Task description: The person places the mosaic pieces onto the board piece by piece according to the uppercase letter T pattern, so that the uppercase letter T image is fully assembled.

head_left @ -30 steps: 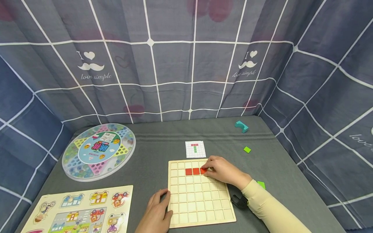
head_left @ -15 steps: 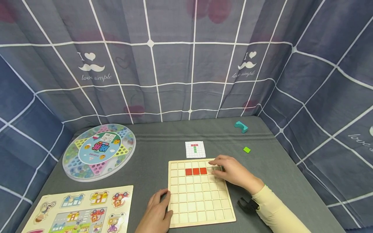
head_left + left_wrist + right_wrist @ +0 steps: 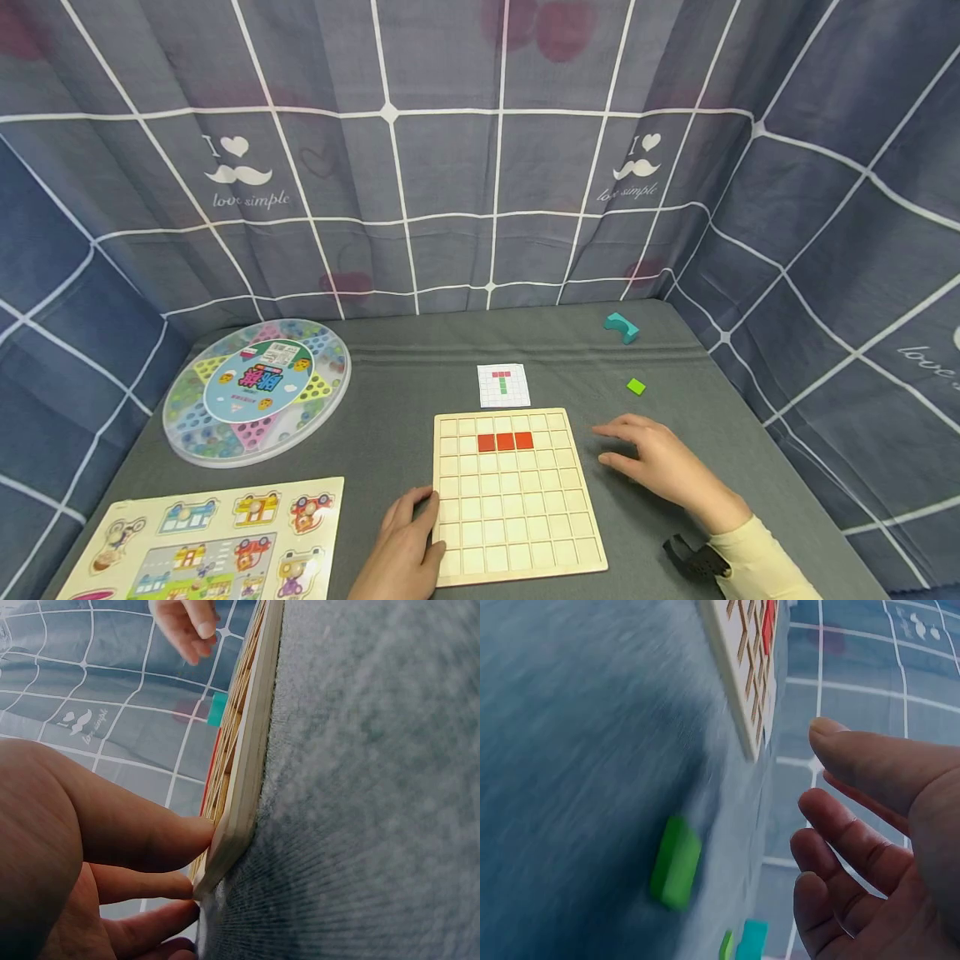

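Note:
A wooden grid board [image 3: 517, 508] lies on the grey cloth, with three red square tiles [image 3: 506, 442] side by side near its far edge. My left hand [image 3: 401, 546] touches the board's left edge with thumb and fingertips, seen closer in the left wrist view. My right hand [image 3: 663, 458] hovers to the right of the board, holding nothing, its fingers loosely bent and apart. A green square tile [image 3: 636, 386] lies beyond it. In the right wrist view a nearer green tile [image 3: 676, 862] sits on the cloth; the right hand or arm hides it in the head view.
A white pattern card [image 3: 503, 385] with a red and green T lies beyond the board. A teal arch block [image 3: 622, 327] is at the far right. At left are a round game board [image 3: 180, 442] and a picture puzzle [image 3: 225, 521]. Gridded curtains [image 3: 442, 167] surround the table.
My right hand has let go of the third red tile and moved right, off the board. All three red tiles are now uncovered. My left hand stays at the board's edge.

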Motion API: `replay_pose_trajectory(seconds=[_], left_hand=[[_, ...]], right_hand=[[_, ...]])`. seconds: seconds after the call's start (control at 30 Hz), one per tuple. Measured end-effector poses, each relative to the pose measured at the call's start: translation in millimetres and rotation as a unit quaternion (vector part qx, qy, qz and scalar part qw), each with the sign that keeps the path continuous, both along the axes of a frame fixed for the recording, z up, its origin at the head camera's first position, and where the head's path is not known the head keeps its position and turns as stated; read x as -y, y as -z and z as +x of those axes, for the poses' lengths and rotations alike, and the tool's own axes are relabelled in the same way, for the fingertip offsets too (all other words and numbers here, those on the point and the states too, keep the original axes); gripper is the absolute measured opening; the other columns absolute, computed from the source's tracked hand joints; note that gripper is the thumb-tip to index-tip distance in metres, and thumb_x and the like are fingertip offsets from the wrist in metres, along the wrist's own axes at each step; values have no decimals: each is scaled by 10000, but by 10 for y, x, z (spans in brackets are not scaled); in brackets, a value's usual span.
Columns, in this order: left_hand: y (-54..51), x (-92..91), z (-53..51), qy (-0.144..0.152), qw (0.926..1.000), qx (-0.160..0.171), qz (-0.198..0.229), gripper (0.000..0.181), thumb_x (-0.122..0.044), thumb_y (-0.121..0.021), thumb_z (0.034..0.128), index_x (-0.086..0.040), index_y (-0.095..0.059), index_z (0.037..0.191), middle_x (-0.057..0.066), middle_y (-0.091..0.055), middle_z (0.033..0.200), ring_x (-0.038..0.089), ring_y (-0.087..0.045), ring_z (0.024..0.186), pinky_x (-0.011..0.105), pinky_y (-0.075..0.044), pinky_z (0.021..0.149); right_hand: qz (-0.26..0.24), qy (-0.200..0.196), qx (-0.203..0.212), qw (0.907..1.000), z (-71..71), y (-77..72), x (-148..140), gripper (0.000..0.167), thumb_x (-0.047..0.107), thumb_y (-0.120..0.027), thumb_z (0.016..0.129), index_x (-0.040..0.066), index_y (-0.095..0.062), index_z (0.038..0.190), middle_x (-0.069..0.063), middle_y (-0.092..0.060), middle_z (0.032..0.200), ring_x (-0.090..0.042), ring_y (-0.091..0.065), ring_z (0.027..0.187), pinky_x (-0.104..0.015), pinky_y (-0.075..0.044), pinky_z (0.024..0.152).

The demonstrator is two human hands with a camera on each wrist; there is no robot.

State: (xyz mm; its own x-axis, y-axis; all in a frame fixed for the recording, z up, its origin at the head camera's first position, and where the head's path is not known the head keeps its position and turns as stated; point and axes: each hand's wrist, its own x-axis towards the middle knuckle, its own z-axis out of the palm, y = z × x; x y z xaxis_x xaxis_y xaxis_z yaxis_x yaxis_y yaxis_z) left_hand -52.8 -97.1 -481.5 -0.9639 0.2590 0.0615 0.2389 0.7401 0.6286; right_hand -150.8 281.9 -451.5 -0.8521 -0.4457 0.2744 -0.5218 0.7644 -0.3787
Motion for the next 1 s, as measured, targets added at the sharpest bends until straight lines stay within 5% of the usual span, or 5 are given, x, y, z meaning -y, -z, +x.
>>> replay_pose_trajectory(seconds=[0.33,0.63,1.0], left_hand=[[2,7,-3,71,10000,36,32,565,-76,-744,842,139,-545,1326,223,-446,1402,440,-401,1288,589,-370,995],[-3,2,-7,48,9999,80,43,566,-72,-743,846,121,-544,1339,216,-439,1415,443,-392,1297,593,-372,993],[1,-3,-6,22,10000,16,11,561,-66,-743,840,122,-551,1332,214,-446,1405,443,-393,1293,592,-366,998]], right_hand=[[180,371,-99,9991,207,21,-312,394,233,-836,806,135,-740,1175,96,-660,1090,-158,-637,1001,-425,-523,826],[287,231,-793,9962,264,161,-459,352,171,-880,723,122,-772,1055,70,-682,1023,-185,-635,955,-398,-491,819],[421,276,-621,9968,280,228,-454,315,157,-880,721,139,-778,1018,66,-688,982,-187,-634,924,-421,-517,798]])
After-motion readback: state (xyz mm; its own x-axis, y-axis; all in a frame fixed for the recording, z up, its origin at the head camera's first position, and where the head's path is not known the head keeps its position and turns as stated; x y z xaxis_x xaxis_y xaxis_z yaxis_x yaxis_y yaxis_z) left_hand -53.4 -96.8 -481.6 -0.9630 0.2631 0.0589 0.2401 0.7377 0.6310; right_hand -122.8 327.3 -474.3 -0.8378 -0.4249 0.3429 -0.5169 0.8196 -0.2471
